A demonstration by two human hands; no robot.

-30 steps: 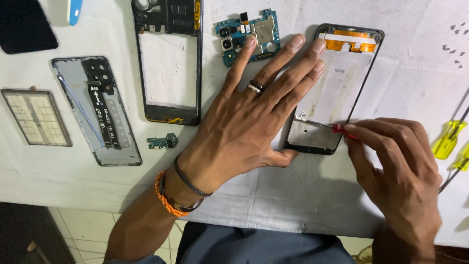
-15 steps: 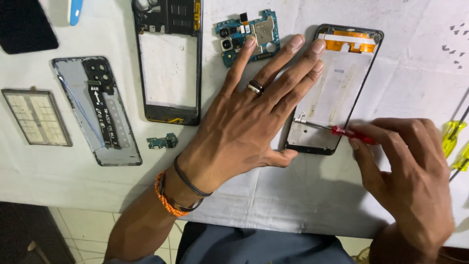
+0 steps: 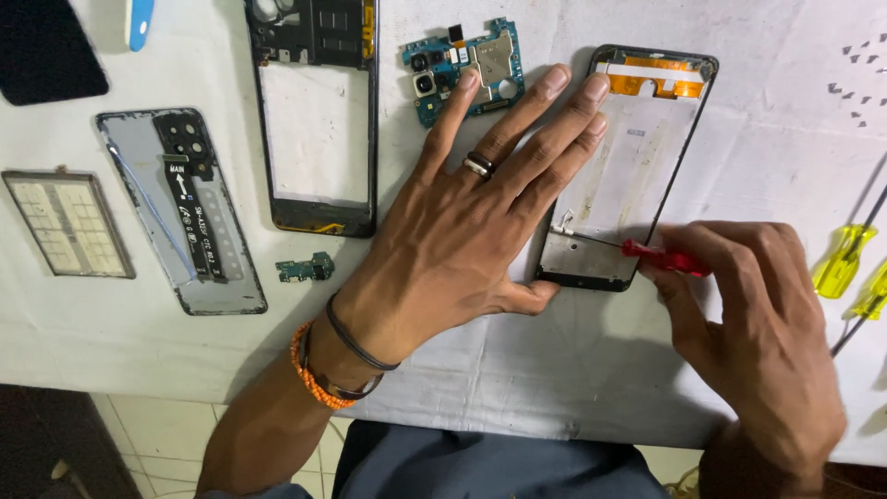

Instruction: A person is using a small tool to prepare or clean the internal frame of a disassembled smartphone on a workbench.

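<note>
The right hand [image 3: 748, 323], at the lower right of the frame, pinches a thin screwdriver with a red handle [image 3: 663, 258] between closed fingers; its metal tip lies across the lower end of the black phone frame with a pale inner plate and an orange strip at its top [image 3: 637, 157], which sits right of centre on the white cloth-covered table [image 3: 573, 370]. The left hand [image 3: 462, 240] is spread wide and flat, fingers fanned, pressing on the left edge of that frame, with the thumb curled against its bottom corner. It wears a dark ring, and a black band and an orange beaded bracelet circle the wrist.

Just above the fingertips lies a blue-green circuit board with camera modules [image 3: 467, 69]. Left of it, at top centre, is a second black hollow phone frame [image 3: 319, 115], with a small green connector board [image 3: 305, 269] just below it. Farther left rests a grey back cover with a black strip [image 3: 180, 208], then a flat rectangular beige gridded panel [image 3: 66, 223] at the left edge. Two yellow-handled screwdrivers [image 3: 845, 263] lie at the right edge, and tiny dark screws [image 3: 855, 60] are scattered at upper right.
</note>
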